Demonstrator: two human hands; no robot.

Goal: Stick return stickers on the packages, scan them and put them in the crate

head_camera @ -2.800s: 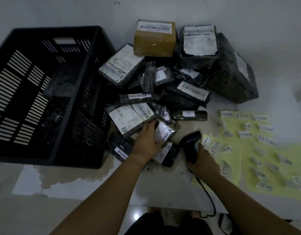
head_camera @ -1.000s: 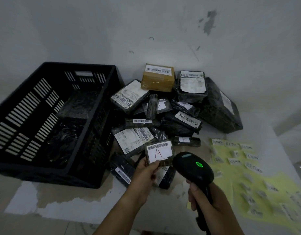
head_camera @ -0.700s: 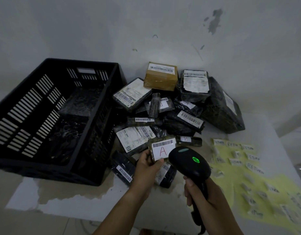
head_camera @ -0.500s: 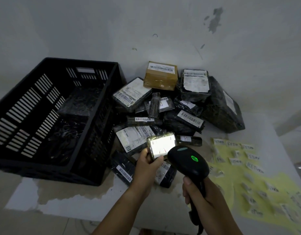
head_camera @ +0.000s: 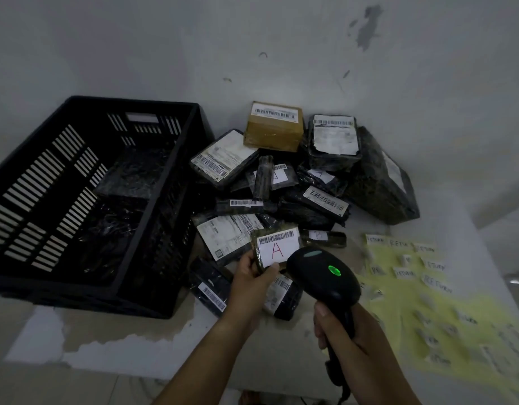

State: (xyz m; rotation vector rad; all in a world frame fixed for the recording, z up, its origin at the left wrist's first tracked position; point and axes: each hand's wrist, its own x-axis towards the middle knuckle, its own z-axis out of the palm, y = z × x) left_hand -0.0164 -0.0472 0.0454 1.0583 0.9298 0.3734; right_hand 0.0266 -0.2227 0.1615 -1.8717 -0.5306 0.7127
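Note:
My left hand holds up a small dark package whose white label shows a barcode and a red letter A. My right hand grips the handle of a black barcode scanner; its green light is on and its head points at that label from close by. Behind them lies a heap of black wrapped packages with barcode labels, plus a brown box. A black slatted crate stands at the left with dark wrapped packages inside. Yellow sheets with handwritten return stickers lie at the right.
A white wall rises just behind the heap and the crate. The table's surface is worn, with peeled patches along its front edge. A large black wrapped bundle leans at the heap's right end. The scanner's cable hangs down below my right hand.
I lifted the package marked A from the heap and raised the scanner to it. Half a second ago the label was lit bright by the scanner; now that glare is gone.

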